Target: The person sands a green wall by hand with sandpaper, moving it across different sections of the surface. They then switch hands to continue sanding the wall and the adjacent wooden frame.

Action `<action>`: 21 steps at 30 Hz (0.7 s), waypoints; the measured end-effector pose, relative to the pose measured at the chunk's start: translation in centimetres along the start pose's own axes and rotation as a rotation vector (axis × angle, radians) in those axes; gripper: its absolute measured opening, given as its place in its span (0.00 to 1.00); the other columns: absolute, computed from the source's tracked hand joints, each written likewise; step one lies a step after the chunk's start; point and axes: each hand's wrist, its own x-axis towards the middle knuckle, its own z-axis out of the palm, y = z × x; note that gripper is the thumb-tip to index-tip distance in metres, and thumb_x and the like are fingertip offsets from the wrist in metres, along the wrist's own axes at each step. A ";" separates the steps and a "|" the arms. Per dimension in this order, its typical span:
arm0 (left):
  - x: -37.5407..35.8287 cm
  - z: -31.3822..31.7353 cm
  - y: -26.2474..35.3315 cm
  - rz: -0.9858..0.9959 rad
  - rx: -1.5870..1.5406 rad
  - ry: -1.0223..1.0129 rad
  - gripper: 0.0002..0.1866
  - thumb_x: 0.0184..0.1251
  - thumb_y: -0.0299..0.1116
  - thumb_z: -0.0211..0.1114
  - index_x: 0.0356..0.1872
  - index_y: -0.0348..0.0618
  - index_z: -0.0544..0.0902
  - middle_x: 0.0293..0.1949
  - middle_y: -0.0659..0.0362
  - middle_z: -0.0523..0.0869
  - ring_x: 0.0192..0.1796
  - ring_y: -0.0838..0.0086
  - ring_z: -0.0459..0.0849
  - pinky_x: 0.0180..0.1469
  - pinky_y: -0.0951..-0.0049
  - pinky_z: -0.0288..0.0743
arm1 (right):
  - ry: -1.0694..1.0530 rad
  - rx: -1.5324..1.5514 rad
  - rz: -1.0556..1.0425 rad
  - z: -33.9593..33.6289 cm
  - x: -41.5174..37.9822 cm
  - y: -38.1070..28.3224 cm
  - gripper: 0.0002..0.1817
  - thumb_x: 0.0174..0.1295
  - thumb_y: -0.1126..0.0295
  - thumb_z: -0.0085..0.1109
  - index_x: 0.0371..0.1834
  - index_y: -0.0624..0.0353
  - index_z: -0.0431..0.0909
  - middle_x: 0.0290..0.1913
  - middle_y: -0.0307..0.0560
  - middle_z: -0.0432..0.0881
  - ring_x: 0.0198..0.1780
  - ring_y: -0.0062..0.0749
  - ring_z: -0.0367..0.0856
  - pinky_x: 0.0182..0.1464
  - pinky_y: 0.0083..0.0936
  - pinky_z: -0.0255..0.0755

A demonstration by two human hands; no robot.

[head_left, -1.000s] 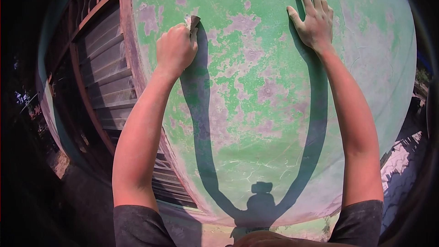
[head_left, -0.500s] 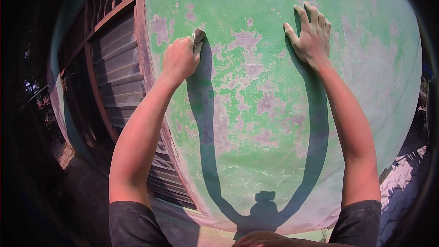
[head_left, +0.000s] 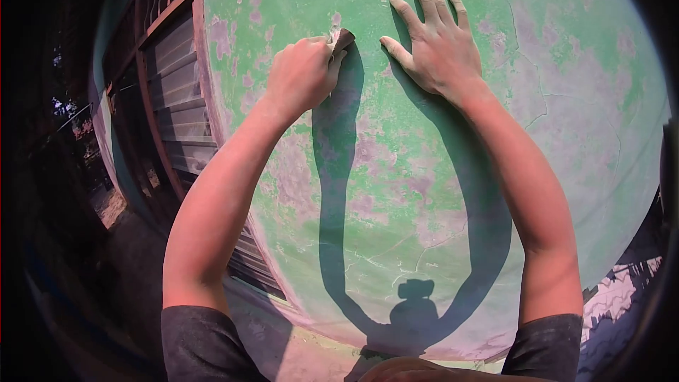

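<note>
My left hand is closed in a fist around a small scraper. The scraper's flared brown end sticks out past my thumb against the green wall; its grip is mostly hidden in my fingers, with a whitish bit showing beside them. To the right, my right hand lies flat on the wall with fingers spread, holding nothing. Patches of bare greyish plaster show where the green paint is worn or flaked, mainly below and between my hands.
At left is a window with a brown wooden frame and slatted louvres. Thin cracks run down the wall's right side. My shadow falls on the wall. Paving shows at lower right.
My left hand has moved right across the wall with the scraper. My right hand has shifted left and slightly up, so the hands are closer together. The view has turned somewhat.
</note>
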 end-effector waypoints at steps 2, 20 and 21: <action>-1.4 -0.1 1.5 0.104 0.047 -0.047 0.18 0.79 0.42 0.68 0.36 0.35 0.89 0.35 0.43 0.90 0.40 0.39 0.89 0.43 0.44 0.80 | 0.018 -0.002 0.019 0.1 -0.1 -0.1 0.35 0.81 0.38 0.52 0.84 0.40 0.68 0.83 0.53 0.69 0.88 0.42 0.61 0.89 0.50 0.49; -10.2 2.7 0.8 -0.597 -0.062 0.019 0.17 0.76 0.38 0.71 0.35 0.30 0.87 0.31 0.36 0.88 0.35 0.40 0.88 0.39 0.47 0.76 | 0.057 0.364 -0.257 0.8 -3.1 -2.9 0.24 0.69 0.54 0.71 0.65 0.50 0.83 0.77 0.49 0.79 0.84 0.41 0.69 0.86 0.51 0.57; -10.4 3.6 1.3 -0.533 -0.106 0.111 0.15 0.75 0.36 0.72 0.37 0.30 0.88 0.31 0.36 0.88 0.36 0.40 0.88 0.39 0.48 0.76 | 0.037 0.357 -0.281 0.9 -3.4 -3.5 0.24 0.71 0.55 0.69 0.66 0.50 0.82 0.76 0.49 0.79 0.84 0.40 0.70 0.86 0.50 0.58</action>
